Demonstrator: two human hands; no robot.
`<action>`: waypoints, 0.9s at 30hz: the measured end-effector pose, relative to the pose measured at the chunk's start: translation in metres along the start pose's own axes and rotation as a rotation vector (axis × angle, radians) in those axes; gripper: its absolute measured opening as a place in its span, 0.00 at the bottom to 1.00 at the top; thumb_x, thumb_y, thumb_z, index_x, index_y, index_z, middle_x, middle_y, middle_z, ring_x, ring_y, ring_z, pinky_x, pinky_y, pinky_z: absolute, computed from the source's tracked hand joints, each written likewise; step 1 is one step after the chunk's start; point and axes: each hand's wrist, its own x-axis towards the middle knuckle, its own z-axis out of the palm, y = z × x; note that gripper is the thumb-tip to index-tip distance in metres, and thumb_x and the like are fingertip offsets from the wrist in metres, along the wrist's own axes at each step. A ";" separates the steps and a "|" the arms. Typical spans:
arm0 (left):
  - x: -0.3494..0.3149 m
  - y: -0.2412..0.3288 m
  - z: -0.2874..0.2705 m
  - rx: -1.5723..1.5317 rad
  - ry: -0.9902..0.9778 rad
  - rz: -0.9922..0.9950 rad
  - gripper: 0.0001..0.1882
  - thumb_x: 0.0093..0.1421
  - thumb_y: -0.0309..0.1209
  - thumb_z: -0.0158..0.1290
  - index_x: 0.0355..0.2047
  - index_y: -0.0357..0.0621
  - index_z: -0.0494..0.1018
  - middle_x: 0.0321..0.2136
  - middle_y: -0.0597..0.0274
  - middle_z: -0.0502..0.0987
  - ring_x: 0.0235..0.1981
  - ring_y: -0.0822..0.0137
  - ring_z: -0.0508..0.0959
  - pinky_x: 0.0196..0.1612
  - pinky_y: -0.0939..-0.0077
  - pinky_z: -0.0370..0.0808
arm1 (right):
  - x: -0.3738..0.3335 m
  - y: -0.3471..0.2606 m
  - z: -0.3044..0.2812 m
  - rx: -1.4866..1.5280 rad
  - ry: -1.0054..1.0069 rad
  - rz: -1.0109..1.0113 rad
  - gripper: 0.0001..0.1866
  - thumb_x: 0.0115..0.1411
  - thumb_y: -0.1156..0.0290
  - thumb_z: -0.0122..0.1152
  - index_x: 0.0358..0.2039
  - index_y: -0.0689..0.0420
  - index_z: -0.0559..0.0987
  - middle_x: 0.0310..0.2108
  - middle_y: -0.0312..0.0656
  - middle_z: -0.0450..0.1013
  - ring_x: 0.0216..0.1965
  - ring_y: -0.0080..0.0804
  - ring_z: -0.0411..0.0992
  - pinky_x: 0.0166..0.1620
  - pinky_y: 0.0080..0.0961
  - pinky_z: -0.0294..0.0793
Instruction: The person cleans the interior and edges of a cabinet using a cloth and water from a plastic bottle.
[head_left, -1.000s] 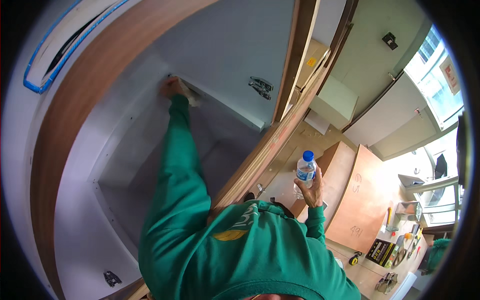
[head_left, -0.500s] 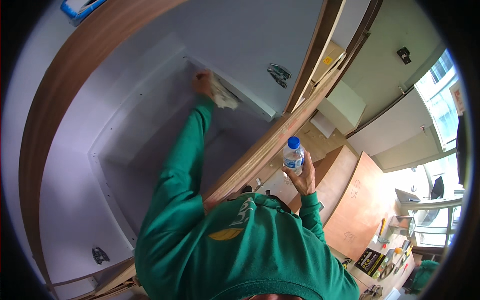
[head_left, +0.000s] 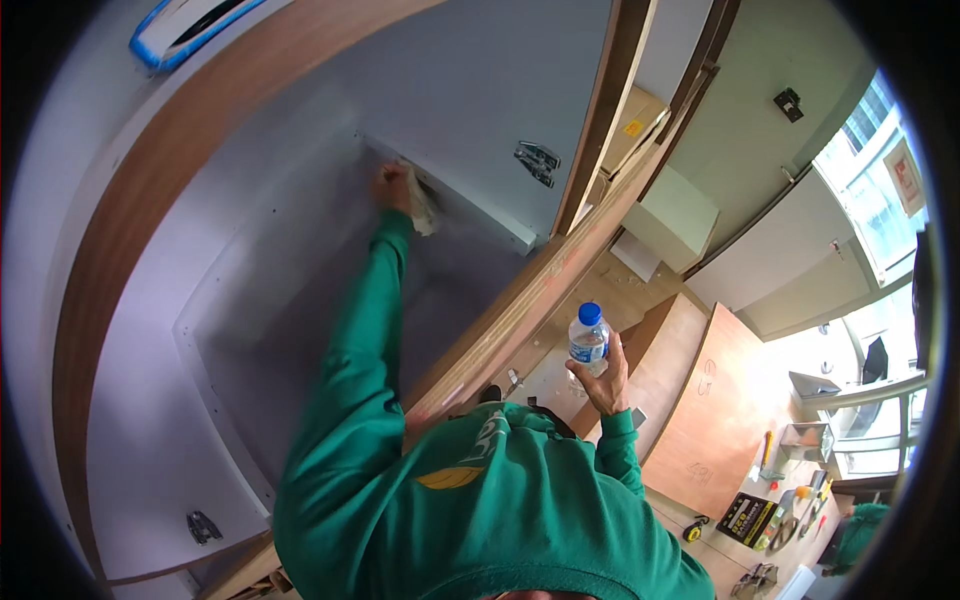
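My left hand (head_left: 393,190) reaches deep into a grey-white cabinet, its fingers closed on a pale cloth (head_left: 421,205). The cloth lies against a white strip (head_left: 470,208) along the inner wall. Outside the cabinet, my right hand (head_left: 609,380) is wrapped round a clear plastic bottle (head_left: 588,345) with a blue cap and a blue label. The bottle stands nearly upright in my grip, partly covered by my thumb and fingers.
A wooden cabinet edge (head_left: 500,330) runs between my two arms. Metal hinges (head_left: 537,162) sit on the panels. To the right are a wooden board (head_left: 706,410), a yellow tape measure (head_left: 695,529), a black box (head_left: 749,520) and several tools. Another person's green sleeve (head_left: 858,535) shows at lower right.
The view has shifted a little. My left hand with the cloth sits slightly lower in the picture, still by the white strip. My right hand keeps hold of the bottle.
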 end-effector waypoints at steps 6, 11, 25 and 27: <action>-0.009 0.011 -0.002 0.083 -0.019 0.019 0.03 0.56 0.23 0.56 0.26 0.43 0.75 0.28 0.61 0.78 0.32 0.65 0.75 0.39 0.67 0.71 | 0.005 0.004 0.009 -0.014 -0.031 0.007 0.41 0.47 0.68 0.74 0.62 0.58 0.67 0.49 0.50 0.71 0.53 0.48 0.69 0.57 0.40 0.68; 0.002 0.020 -0.005 0.119 -0.024 0.119 0.02 0.55 0.22 0.55 0.26 0.42 0.75 0.29 0.61 0.79 0.32 0.64 0.77 0.40 0.68 0.72 | 0.010 0.000 0.012 -0.057 -0.055 -0.039 0.42 0.48 0.65 0.74 0.63 0.59 0.66 0.51 0.47 0.70 0.54 0.42 0.70 0.57 0.38 0.70; -0.016 0.044 0.002 0.210 -0.064 0.023 0.03 0.58 0.23 0.55 0.27 0.42 0.74 0.30 0.60 0.79 0.35 0.68 0.77 0.43 0.70 0.73 | 0.019 -0.002 0.021 0.014 -0.035 0.007 0.42 0.46 0.68 0.75 0.63 0.58 0.67 0.49 0.50 0.71 0.52 0.49 0.70 0.56 0.42 0.68; 0.005 0.030 -0.008 0.100 -0.022 0.000 0.02 0.58 0.24 0.55 0.27 0.42 0.75 0.30 0.60 0.79 0.35 0.68 0.77 0.43 0.70 0.73 | 0.020 -0.003 0.021 0.039 -0.063 0.006 0.43 0.46 0.68 0.75 0.63 0.59 0.67 0.48 0.51 0.71 0.52 0.49 0.70 0.56 0.42 0.68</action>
